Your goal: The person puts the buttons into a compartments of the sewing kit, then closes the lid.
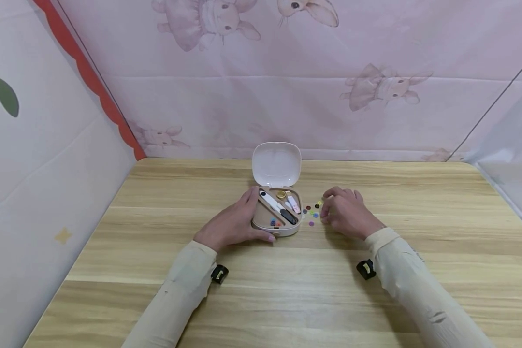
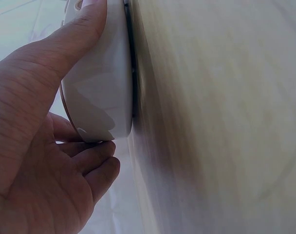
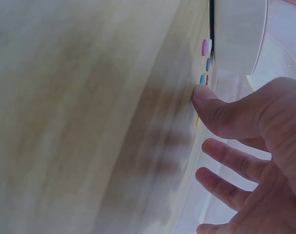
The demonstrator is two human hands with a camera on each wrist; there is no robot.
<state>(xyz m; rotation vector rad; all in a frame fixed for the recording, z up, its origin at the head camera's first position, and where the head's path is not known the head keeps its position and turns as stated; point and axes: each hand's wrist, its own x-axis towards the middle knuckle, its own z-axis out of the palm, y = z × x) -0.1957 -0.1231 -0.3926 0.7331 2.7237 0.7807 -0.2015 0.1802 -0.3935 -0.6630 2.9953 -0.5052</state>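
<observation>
And the left hand has the white case gripped at its left side, lid up, on the table! A white-and-black tool lies slantwise inside; loose buttons scatter just right of it. The right hand crowds them, fingers bent (forefinger mostly hidden behind the thumb), so whether it pinches one, I can't tell.
</observation>
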